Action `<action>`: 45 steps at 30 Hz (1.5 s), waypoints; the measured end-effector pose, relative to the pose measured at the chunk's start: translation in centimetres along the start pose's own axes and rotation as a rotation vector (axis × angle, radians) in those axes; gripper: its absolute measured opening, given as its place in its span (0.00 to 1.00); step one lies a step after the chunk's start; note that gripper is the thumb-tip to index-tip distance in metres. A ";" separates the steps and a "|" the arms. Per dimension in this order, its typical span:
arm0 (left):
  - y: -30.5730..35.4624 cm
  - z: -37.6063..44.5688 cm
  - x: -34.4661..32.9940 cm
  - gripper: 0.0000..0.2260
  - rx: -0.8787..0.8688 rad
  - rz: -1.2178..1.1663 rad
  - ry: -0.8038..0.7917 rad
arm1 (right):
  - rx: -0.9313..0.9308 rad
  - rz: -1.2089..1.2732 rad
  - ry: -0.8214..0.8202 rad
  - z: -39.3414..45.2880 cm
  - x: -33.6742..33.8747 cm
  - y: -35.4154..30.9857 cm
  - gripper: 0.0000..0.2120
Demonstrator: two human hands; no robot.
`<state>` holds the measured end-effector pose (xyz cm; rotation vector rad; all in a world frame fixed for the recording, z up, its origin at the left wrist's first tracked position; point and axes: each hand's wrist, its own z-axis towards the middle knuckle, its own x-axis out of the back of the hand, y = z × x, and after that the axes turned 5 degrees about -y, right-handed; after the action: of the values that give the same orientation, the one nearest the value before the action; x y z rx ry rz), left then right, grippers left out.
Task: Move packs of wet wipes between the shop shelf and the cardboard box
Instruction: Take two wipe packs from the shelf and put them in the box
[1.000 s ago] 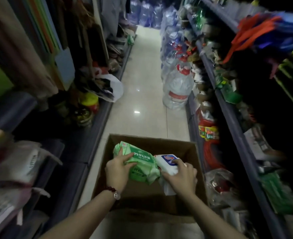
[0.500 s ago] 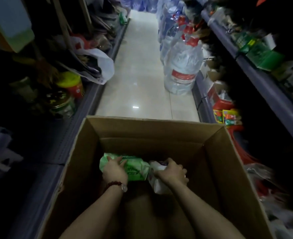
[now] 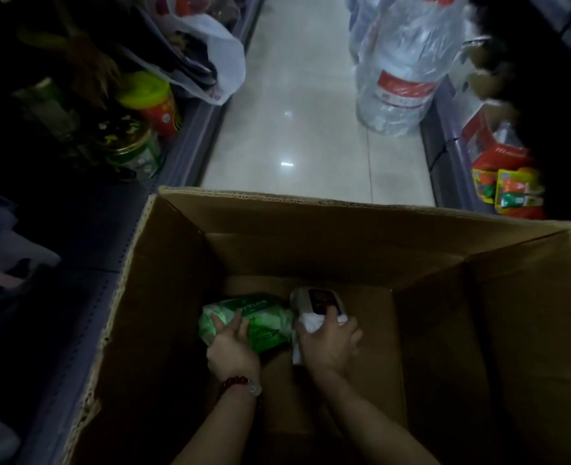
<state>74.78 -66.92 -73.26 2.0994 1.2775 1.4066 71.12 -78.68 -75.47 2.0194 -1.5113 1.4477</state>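
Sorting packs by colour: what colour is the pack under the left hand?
Green pack, seen in the head view.

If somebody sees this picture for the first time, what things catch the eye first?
First the big open cardboard box at the bottom, where the left hand holds a green pack and the right hand a white pack near its floor. Beyond it, large water bottles stand on the pale aisle floor.

A pale tiled floor [image 3: 297, 122] runs up the aisle, with large wrapped water bottles [image 3: 408, 62] standing at its right edge, a white plastic bag [image 3: 217, 62] and a yellow-lidded red jar [image 3: 153, 99] beside a green-labelled glass jar [image 3: 136, 152] on the left, bright snack packets [image 3: 509, 189] low right
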 end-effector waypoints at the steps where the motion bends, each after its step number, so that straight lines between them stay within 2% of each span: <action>1: -0.3 0.3 -0.2 0.15 0.003 0.005 0.003 | 0.010 -0.012 0.000 0.1 -0.5 0.2 0.30; 6: -0.8 1.4 -1.5 0.14 0.051 -0.134 0.040 | 0.077 0.025 0.098 0.7 -1.3 0.9 0.29; 8: -0.5 1.8 -1.9 0.15 0.050 -0.157 0.038 | 0.087 0.000 0.082 1.2 -1.1 0.8 0.32; 10: -0.8 2.4 -2.2 0.17 -0.039 -0.055 -0.057 | 0.141 -0.064 -0.070 2.1 -1.4 1.4 0.41; 12: -1.4 2.8 -2.4 0.25 -0.073 0.145 -0.253 | 0.158 -0.083 -0.334 3.0 -1.9 2.1 0.52; 14: -2.3 2.9 -2.2 0.35 0.035 0.326 -0.432 | 0.088 -0.075 -0.518 4.0 -2.6 2.6 0.58; 16: -3.0 3.0 -1.6 0.41 0.092 0.462 -0.550 | 0.040 -0.077 -0.592 5.1 -3.4 3.3 0.63; 17: -3.1 2.9 -1.2 0.42 0.107 0.507 -0.619 | 0.043 -0.106 -0.634 5.1 -2.9 3.1 0.58; 20: -3.0 3.2 -1.0 0.40 0.180 0.394 -0.743 | 0.133 -0.184 -0.623 4.4 -0.3 2.0 0.30; 22: -1.9 3.2 -0.8 0.36 0.140 0.382 -0.658 | 0.185 -0.200 -0.549 4.0 1.2 1.1 0.21; 25: 1.6 2.2 0.4 0.26 0.015 0.412 -0.477 | 0.257 -0.120 -0.467 2.3 4.3 -0.9 0.14; 28: 6.1 0.3 3.0 0.20 -0.049 0.388 -0.410 | 0.289 -0.045 -0.400 -0.2 7.9 -2.8 0.11; 36: 15.8 -8.4 11.2 0.15 -0.228 0.236 -0.243 | 0.436 0.173 -0.203 -10.3 19.6 -7.3 0.06; 41: 23.6 -16.3 21.4 0.10 -0.460 0.117 -0.130 | 0.536 0.288 -0.083 -19.6 29.5 -12.0 0.05; 45: 29.5 -21.8 31.4 0.09 -0.526 0.034 -0.027 | 0.646 0.355 -0.075 -27.2 37.3 -17.6 0.04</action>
<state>74.70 -62.69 -25.16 1.7751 0.7509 1.5183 69.59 -74.93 -26.22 2.2236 -1.6421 2.2634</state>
